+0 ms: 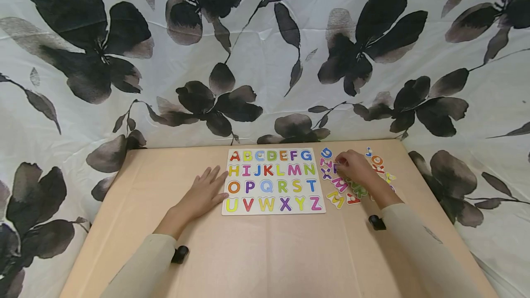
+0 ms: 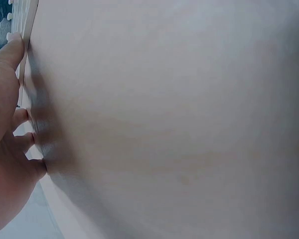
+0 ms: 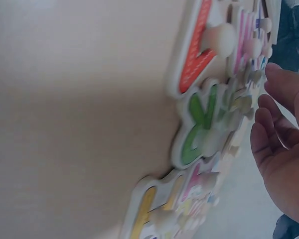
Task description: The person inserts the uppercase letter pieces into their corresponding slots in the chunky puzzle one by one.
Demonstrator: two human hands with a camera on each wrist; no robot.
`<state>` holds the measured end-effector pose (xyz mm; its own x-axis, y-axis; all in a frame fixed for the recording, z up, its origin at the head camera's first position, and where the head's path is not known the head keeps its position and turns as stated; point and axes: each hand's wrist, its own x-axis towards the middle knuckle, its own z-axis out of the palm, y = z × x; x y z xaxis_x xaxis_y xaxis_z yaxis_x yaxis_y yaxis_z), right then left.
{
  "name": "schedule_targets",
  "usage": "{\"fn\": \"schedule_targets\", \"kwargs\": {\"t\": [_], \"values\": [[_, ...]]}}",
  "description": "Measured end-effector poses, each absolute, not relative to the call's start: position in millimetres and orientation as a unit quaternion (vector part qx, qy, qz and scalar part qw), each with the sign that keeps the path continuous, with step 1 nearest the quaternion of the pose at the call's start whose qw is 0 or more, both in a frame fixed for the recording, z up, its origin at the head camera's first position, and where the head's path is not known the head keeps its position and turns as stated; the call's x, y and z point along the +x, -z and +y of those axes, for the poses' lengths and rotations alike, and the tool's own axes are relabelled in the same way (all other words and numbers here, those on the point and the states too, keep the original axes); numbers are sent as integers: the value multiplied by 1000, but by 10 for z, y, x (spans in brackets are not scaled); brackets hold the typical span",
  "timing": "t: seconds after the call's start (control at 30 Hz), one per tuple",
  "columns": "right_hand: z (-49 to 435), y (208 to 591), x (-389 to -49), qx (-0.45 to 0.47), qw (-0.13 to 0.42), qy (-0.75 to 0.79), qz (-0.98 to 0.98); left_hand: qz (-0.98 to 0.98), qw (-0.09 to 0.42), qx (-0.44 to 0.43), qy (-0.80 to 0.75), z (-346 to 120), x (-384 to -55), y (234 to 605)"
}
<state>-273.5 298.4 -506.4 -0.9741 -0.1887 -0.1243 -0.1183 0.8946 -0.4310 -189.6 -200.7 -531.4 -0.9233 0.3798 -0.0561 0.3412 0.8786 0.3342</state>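
A white alphabet puzzle board (image 1: 274, 197) with rows of coloured letters from A to Z lies on the table. Spread along its left side is my left hand (image 1: 204, 190), thumb and fingertips right at the edge. To the right of the board lie many loose letter pieces, each with a round knob. My right hand (image 1: 356, 167) reaches over this pile, fingertips low by a small purple piece. Seen from the right wrist, the thumb and bent fingers (image 3: 276, 122) stand apart with nothing visible between them. Near them are a red piece (image 3: 192, 64) and a green piece (image 3: 202, 119).
The light wooden table (image 1: 269, 252) ends just behind the board, where a white cloth with dark flowers (image 1: 265, 59) hangs. Blue pieces (image 1: 326, 152) lie at the pile's back left, a yellow M-like piece (image 1: 335, 199) at its front. Dark wrist cameras (image 1: 180, 255) sit under both sleeves.
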Motion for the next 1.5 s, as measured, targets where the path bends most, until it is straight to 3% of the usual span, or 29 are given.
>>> {"fn": "schedule_targets", "kwargs": {"t": [0.23,1.0,1.5], "values": [[3056,5119,-2694,-85,96,214,968,966,58,188,-166,-2010,-1905,5333],[3068,5080,-2739,-94,57,201,973,967,55,187,-163,-2013,-1925,5366],[2607,4938,-2849,-103,70,212,969,967,67,184,-163,-2021,-1928,5376]]}}
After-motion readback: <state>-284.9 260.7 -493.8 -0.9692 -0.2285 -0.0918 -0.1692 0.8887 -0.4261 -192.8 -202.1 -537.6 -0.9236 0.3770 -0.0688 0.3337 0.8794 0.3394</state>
